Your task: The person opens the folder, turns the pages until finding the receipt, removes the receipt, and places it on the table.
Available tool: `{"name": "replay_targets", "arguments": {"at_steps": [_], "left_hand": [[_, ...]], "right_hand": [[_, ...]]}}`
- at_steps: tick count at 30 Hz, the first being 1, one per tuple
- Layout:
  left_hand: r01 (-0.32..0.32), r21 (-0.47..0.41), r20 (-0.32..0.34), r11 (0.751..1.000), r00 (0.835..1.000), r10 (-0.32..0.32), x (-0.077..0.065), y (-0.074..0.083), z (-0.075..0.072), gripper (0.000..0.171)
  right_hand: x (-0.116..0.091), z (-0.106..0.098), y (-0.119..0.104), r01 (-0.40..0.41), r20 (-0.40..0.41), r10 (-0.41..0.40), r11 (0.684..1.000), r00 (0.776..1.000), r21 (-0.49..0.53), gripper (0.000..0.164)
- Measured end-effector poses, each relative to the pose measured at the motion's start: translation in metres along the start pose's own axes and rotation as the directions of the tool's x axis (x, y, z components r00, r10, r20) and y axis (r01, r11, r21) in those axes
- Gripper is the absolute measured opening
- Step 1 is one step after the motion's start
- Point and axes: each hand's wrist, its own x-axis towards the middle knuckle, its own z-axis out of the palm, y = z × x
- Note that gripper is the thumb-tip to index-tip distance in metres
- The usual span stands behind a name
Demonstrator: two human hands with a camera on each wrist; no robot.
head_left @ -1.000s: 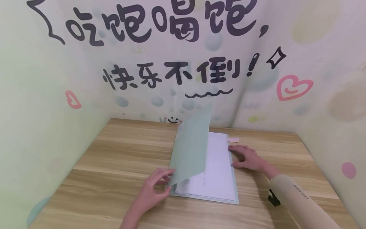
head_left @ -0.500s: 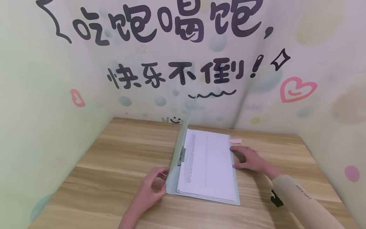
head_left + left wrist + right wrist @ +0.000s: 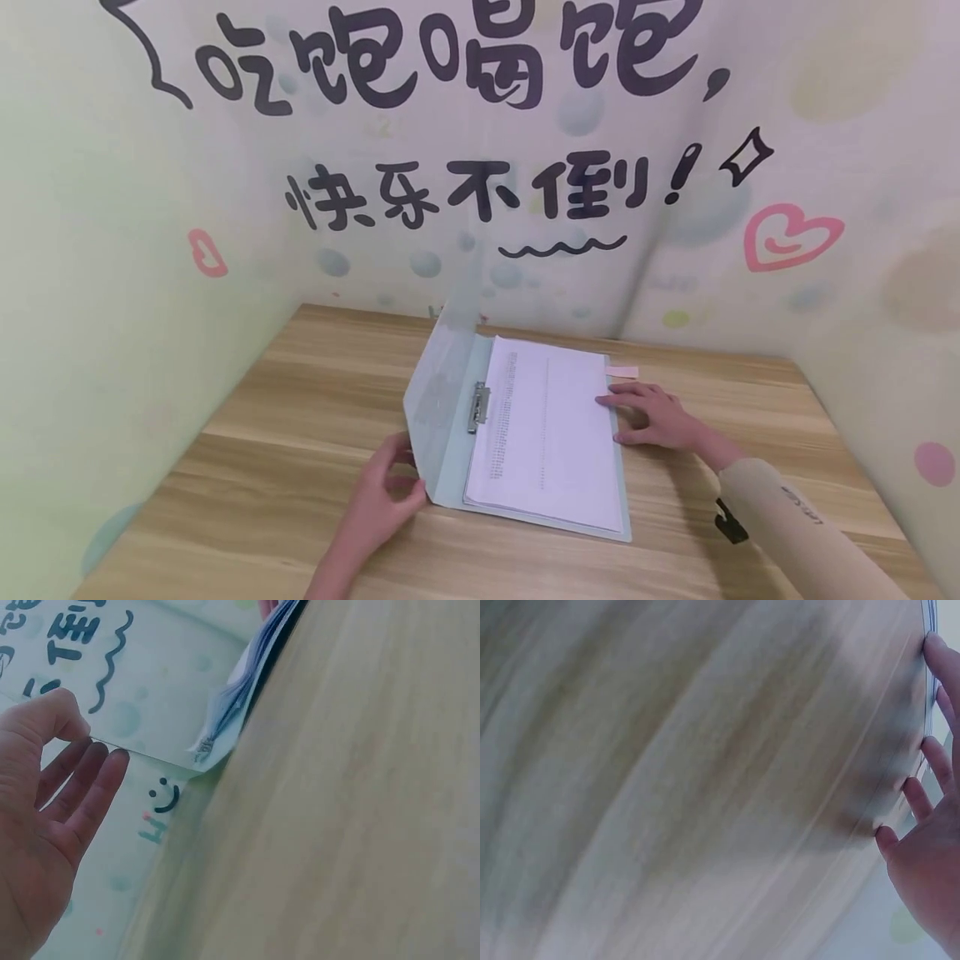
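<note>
My left hand's (image 3: 378, 496) fingers pinch the lower edge of the pale cover (image 3: 442, 392) left of centre, presumably to support it raised. My right hand (image 3: 656, 419), fingers loosely extended, rests along the right edge of the folder (image 3: 454, 475) (perhaps steadying it on the tabletop (image 3: 300, 433)). The folder lies at lower centre, its clip (image 3: 477, 408) apparently securing the papers (image 3: 570, 442).

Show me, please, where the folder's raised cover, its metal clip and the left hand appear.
Raised cover (image 3: 438, 396): head view, middle of its inner side.
Metal clip (image 3: 478, 408): head view, middle of its body.
Left hand (image 3: 36, 855): left wrist view, on the palm.
</note>
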Motion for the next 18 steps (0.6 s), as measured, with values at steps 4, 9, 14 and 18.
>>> {"name": "replay_targets", "arguments": {"at_steps": [4, 9, 14, 18], "left_hand": [[-0.042, -0.005, -0.024, 0.999, 0.999, 0.042, 0.008, 0.012, -0.002, 0.069], [-0.148, -0.013, -0.043, 0.989, 0.988, 0.147, 0.022, 0.032, -0.006, 0.077], [-0.235, 0.014, -0.068, 0.972, 0.969, 0.236, 0.035, 0.05, -0.015, 0.078], [-0.246, 0.03, -0.084, 0.969, 0.965, 0.248, 0.041, 0.062, -0.027, 0.082]], "right_hand": [[0.0, -0.001, 0.0, 0.0, 0.0, 0.0, 1.0, 1.0, -0.006, 0.06], [0.0, -0.001, 0.0, -0.005, 0.009, 0.005, 1.0, 1.0, -0.012, 0.061], [0.0, 0.001, 0.0, -0.014, 0.013, 0.014, 1.0, 1.0, 0.003, 0.061], [0.0, 0.001, 0.001, -0.018, 0.016, 0.017, 1.0, 1.0, 0.003, 0.061]]}}
